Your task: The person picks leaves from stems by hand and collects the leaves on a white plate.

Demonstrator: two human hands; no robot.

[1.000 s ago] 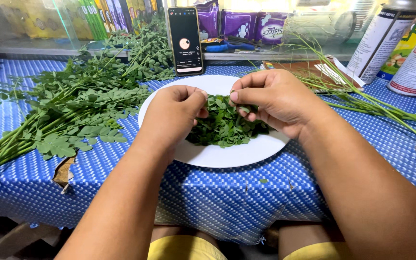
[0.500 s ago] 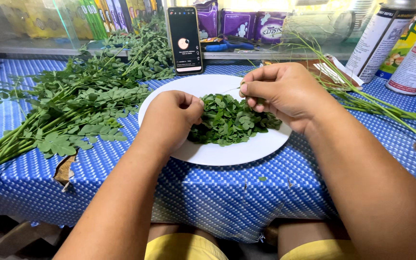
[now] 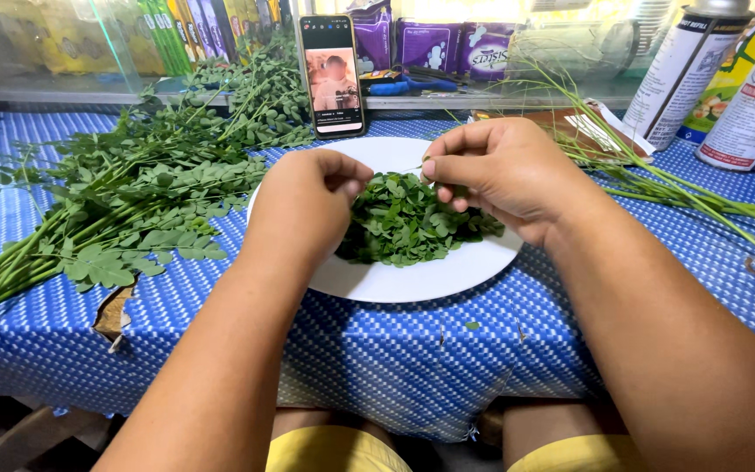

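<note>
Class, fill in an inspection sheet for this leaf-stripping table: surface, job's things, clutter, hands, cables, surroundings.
Surface: table under blue patterned cloth.
Job's things: white plate holding a pile of picked leaves; leafy stalks at left; stripped stems at right.
Clutter: phone propped upright; two spray cans.
Hands: left hand and right hand over the plate, pinching a thin stem between them.
Cables: nothing seen.
Surroundings: packets behind glass.

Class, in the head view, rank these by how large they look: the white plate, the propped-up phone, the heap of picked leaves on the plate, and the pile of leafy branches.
1. Pile of leafy branches
2. White plate
3. Heap of picked leaves
4. Phone, though it stands farther back, so it may look smaller than it is.
</note>
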